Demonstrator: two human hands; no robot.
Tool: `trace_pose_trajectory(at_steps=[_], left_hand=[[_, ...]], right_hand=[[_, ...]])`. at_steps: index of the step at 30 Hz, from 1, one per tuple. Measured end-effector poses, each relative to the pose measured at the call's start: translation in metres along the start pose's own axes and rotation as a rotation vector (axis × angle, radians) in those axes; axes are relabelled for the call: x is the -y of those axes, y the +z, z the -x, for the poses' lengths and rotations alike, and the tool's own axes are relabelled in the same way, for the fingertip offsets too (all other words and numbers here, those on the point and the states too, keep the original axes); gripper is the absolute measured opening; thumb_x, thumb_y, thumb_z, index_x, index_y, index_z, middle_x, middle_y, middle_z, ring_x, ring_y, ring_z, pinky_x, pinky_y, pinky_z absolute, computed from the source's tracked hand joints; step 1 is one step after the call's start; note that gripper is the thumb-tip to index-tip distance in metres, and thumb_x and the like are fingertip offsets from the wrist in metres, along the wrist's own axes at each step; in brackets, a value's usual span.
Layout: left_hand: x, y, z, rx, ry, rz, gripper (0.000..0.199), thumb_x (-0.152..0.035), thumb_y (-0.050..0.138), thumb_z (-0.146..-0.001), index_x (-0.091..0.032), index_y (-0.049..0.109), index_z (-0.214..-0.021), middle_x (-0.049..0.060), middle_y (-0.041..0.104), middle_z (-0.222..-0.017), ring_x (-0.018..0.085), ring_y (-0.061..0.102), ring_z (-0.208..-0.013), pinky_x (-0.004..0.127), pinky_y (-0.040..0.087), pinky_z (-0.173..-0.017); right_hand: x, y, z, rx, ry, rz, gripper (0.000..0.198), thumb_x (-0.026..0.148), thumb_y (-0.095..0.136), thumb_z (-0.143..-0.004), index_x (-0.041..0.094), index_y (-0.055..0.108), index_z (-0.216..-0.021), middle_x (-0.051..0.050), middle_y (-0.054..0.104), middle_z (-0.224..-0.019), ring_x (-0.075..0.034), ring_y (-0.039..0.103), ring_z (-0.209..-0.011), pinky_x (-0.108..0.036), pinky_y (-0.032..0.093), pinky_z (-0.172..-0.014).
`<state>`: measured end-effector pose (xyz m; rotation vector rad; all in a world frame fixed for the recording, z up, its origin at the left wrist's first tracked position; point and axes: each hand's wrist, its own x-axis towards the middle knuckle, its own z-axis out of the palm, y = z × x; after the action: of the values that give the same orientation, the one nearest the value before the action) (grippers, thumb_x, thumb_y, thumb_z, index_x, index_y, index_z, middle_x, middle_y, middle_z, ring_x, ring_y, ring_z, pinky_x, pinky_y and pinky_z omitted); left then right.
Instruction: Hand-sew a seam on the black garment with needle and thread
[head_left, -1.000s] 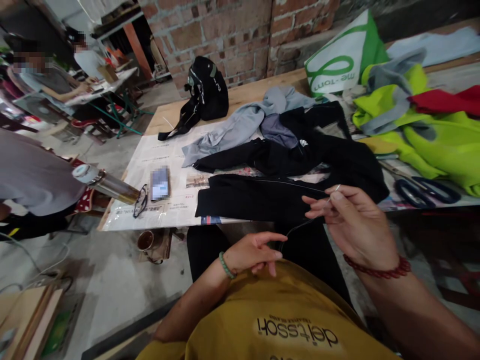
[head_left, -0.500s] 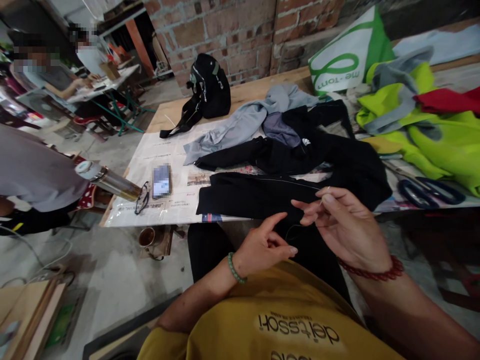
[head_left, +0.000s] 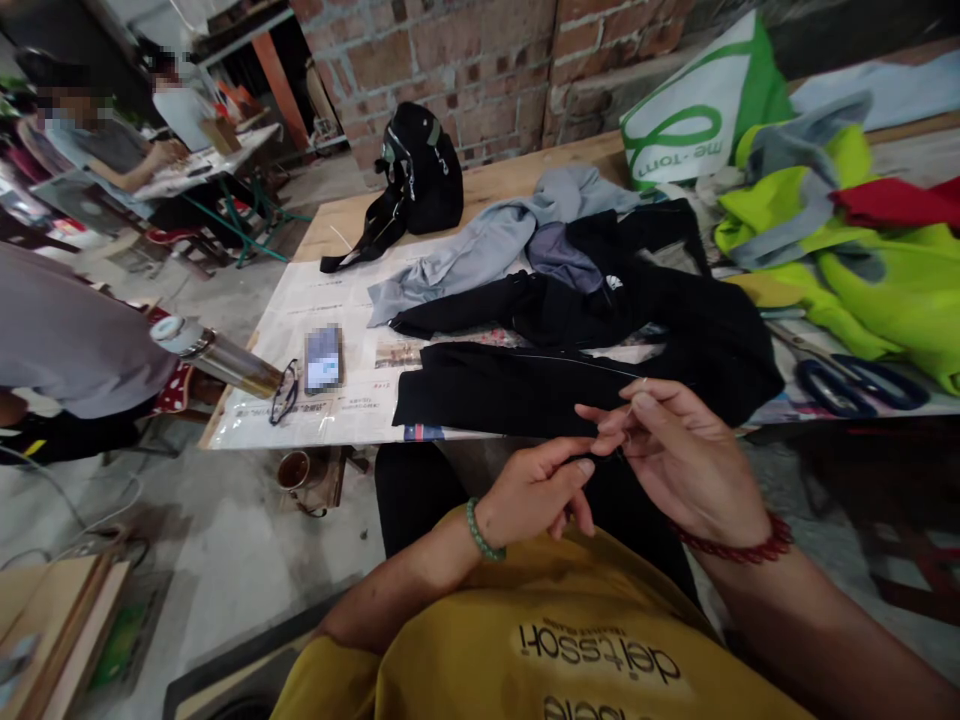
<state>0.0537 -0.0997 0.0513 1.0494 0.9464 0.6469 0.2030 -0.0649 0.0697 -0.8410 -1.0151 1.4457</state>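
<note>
My right hand (head_left: 675,450) is raised over the table's front edge, thumb and index finger pinched on a thin, light needle (head_left: 643,384). My left hand (head_left: 536,485) meets it from the left, its index fingertip against the right hand's lower fingers. Left thumb and index finger are closed together at a fine dark thread, which is hardly visible now. Just beyond both hands lies a black garment (head_left: 495,390), spread along the front of the table with a pale line on its upper edge. Neither hand touches it visibly.
Blue-handled scissors (head_left: 840,385) lie to the right, below yellow-green garments (head_left: 885,270). A grey garment (head_left: 480,240), a black bag (head_left: 424,170) and a green-white bag (head_left: 686,120) are farther back. Left are a phone (head_left: 323,358), glasses (head_left: 285,392) and a bottle (head_left: 217,355). Several people sit at left.
My left hand has moved up slightly to meet the right fingers, and its thumb has closed toward the index finger. The thread's loose loop no longer shows. My right hand keeps its pinch.
</note>
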Motion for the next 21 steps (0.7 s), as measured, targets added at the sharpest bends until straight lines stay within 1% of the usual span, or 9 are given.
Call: trace_pose_trajectory(at_steps=[2,4,6,8,11,13,15,19,21], left_hand=[[-0.0002,-0.0013,-0.0003,0.039,-0.027,0.02,0.05,-0.035,0.041,-0.09,-0.015,0.038,-0.136,-0.005,0.056,-0.046,0.003,0.042,-0.029,0.013,0.034,-0.034],[-0.0004,-0.0027,-0.0006,0.064,-0.04,0.027,0.05,-0.034,0.043,-0.09,-0.017,0.038,-0.137,-0.006,0.056,-0.045,0.003,0.04,-0.028,0.013,0.033,-0.033],[-0.0007,-0.0036,-0.0009,0.077,-0.055,0.033,0.051,-0.032,0.046,-0.088,-0.018,0.039,-0.136,-0.007,0.054,-0.044,0.003,0.04,-0.027,0.013,0.032,-0.032],[-0.0012,-0.0038,-0.0013,0.074,-0.068,0.039,0.05,-0.031,0.049,-0.087,-0.018,0.042,-0.135,-0.007,0.053,-0.043,0.003,0.041,-0.028,0.013,0.032,-0.032],[-0.0022,-0.0029,-0.0015,0.038,-0.065,0.053,0.044,-0.032,0.053,-0.085,-0.017,0.053,-0.126,-0.007,0.052,-0.043,0.004,0.043,-0.031,0.013,0.034,-0.033],[-0.0022,-0.0021,-0.0016,0.011,-0.054,0.06,0.038,-0.033,0.056,-0.083,-0.016,0.06,-0.116,-0.007,0.051,-0.043,0.004,0.044,-0.033,0.014,0.035,-0.034],[-0.0016,-0.0012,-0.0019,-0.009,-0.045,0.065,0.033,-0.034,0.058,-0.081,-0.015,0.065,-0.107,-0.006,0.051,-0.043,0.004,0.044,-0.034,0.014,0.035,-0.034],[-0.0008,0.0008,-0.0026,-0.074,-0.039,0.087,0.032,-0.037,0.06,-0.078,-0.012,0.066,-0.098,-0.007,0.049,-0.041,0.003,0.043,-0.033,0.014,0.034,-0.033],[-0.0013,0.0014,-0.0027,-0.113,-0.042,0.094,0.031,-0.038,0.06,-0.077,-0.012,0.066,-0.095,-0.007,0.049,-0.041,0.003,0.043,-0.032,0.013,0.033,-0.032]], right_hand=[[-0.0008,0.0002,-0.0002,-0.015,0.005,-0.004,0.017,0.038,0.063,-0.079,0.024,0.058,-0.087,0.004,0.064,-0.062,-0.012,0.064,-0.057,-0.045,0.047,-0.095],[-0.0017,0.0004,-0.0003,-0.032,0.022,-0.009,0.017,0.038,0.064,-0.078,0.024,0.059,-0.087,0.004,0.064,-0.063,-0.014,0.066,-0.064,-0.043,0.048,-0.094],[-0.0029,0.0006,-0.0003,-0.041,0.044,-0.013,0.019,0.038,0.065,-0.076,0.024,0.059,-0.086,0.003,0.065,-0.063,-0.016,0.067,-0.073,-0.042,0.05,-0.091],[-0.0043,0.0009,-0.0004,-0.046,0.062,-0.013,0.02,0.039,0.066,-0.076,0.023,0.058,-0.086,0.002,0.065,-0.063,-0.017,0.067,-0.078,-0.041,0.051,-0.089],[-0.0064,0.0018,-0.0006,-0.037,0.061,-0.008,0.02,0.04,0.064,-0.077,0.023,0.057,-0.087,0.003,0.065,-0.063,-0.015,0.067,-0.072,-0.042,0.049,-0.092],[-0.0075,0.0026,-0.0008,-0.019,0.048,-0.004,0.02,0.039,0.063,-0.078,0.023,0.057,-0.088,0.003,0.065,-0.063,-0.013,0.067,-0.067,-0.042,0.046,-0.096],[-0.0081,0.0034,-0.001,-0.005,0.04,-0.003,0.019,0.039,0.062,-0.079,0.023,0.057,-0.087,0.003,0.065,-0.062,-0.013,0.066,-0.067,-0.042,0.046,-0.097],[-0.0092,0.0035,-0.0014,-0.008,0.042,-0.007,0.017,0.036,0.062,-0.08,0.022,0.056,-0.087,0.003,0.065,-0.061,-0.014,0.067,-0.07,-0.04,0.048,-0.094],[-0.0097,0.0022,-0.0019,-0.013,0.039,-0.007,0.017,0.035,0.062,-0.08,0.022,0.057,-0.088,0.002,0.065,-0.062,-0.014,0.067,-0.069,-0.039,0.05,-0.09]])
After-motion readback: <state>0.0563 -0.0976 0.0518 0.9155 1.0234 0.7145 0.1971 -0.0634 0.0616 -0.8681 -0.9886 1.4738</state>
